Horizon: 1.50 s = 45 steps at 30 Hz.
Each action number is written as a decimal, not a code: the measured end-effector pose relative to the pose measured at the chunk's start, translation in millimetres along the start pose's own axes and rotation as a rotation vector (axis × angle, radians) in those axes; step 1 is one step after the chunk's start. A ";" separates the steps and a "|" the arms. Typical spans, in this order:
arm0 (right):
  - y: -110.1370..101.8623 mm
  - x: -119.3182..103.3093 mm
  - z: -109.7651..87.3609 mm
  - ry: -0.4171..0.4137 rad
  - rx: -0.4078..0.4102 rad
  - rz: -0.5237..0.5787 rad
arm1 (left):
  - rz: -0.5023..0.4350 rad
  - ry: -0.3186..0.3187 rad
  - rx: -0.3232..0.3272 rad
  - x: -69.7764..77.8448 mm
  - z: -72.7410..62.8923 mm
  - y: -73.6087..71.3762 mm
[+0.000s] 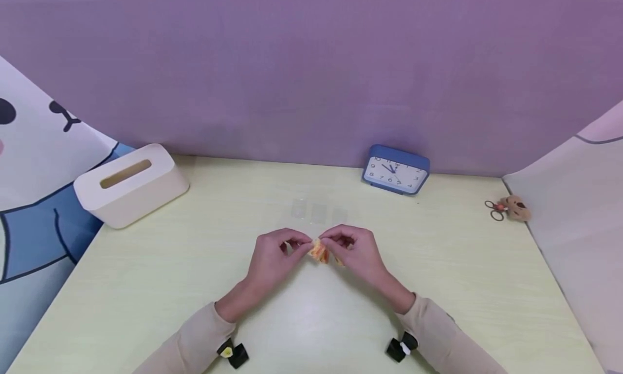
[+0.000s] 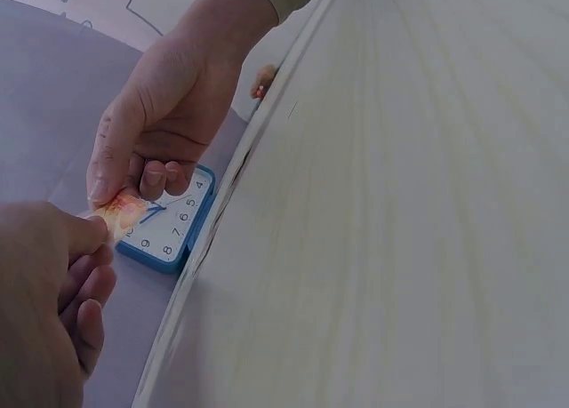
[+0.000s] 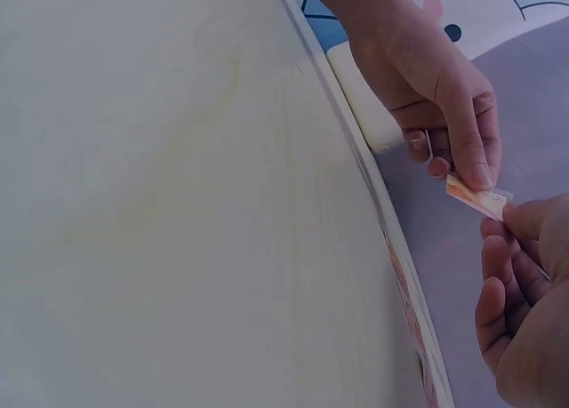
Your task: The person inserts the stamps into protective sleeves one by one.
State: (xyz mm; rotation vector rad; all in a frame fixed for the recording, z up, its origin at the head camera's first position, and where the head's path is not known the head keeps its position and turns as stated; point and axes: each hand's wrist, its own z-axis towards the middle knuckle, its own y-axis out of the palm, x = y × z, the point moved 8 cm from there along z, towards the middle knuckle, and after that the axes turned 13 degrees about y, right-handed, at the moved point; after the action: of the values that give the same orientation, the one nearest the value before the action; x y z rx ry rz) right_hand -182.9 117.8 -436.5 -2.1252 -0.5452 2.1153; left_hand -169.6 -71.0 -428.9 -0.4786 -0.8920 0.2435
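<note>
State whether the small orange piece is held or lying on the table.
Held: the left hand and right hand pinch the orange piece between their fingers, above the table.

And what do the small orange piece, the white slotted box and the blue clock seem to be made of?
Small orange piece: perhaps thin plastic film, finish unclear; one edge looks see-through. White slotted box: likely matte plastic, smooth, evenly coloured. Blue clock: probably satin plastic casing, evenly blue with rounded corners.

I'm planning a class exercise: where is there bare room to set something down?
On the table, bare patches lie between the white box and the left grip, and between the right grip and the brown toy. The middle is crowded: both grips pinch an orange piece, with clear squares beyond.
</note>
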 end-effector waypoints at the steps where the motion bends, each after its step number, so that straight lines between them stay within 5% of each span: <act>1: -0.1 -0.1 -0.1 0.000 0.001 -0.002 | -0.018 -0.013 -0.001 -1.4 -0.1 0.3; 13: -9.0 0.3 -0.3 -0.020 0.046 -0.021 | -0.069 -0.068 -0.002 -12.0 1.0 -4.5; 24: -12.2 6.5 1.6 0.000 0.045 -0.040 | -0.051 -0.205 0.067 -44.9 -0.7 -27.9; 45: -9.7 12.8 0.9 -0.053 0.042 -0.167 | 0.126 -0.206 0.129 -83.9 7.4 -56.1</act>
State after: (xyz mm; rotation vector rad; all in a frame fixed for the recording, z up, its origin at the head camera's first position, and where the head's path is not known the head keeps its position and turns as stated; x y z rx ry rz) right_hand -185.9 130.7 -445.6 -1.9336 -0.6521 2.0776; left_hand -226.3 -150.7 -454.7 -0.3946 -1.0408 0.4686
